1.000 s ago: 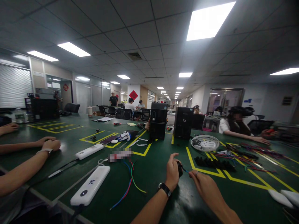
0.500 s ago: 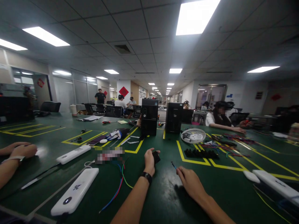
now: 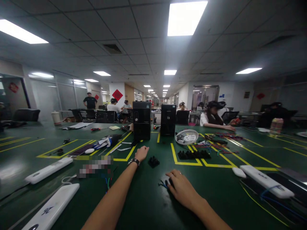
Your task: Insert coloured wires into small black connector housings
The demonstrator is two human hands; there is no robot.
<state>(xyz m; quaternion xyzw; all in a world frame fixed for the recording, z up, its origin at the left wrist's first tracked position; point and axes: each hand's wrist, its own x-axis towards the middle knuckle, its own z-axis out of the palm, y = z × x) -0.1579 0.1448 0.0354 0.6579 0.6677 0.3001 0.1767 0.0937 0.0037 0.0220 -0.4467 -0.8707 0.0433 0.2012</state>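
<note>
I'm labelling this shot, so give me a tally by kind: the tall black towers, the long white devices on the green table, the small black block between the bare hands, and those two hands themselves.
Tall black towers: 2
Long white devices: 3
Small black block: 1
Bare hands, left hand and right hand: 2
Total: 8
</note>
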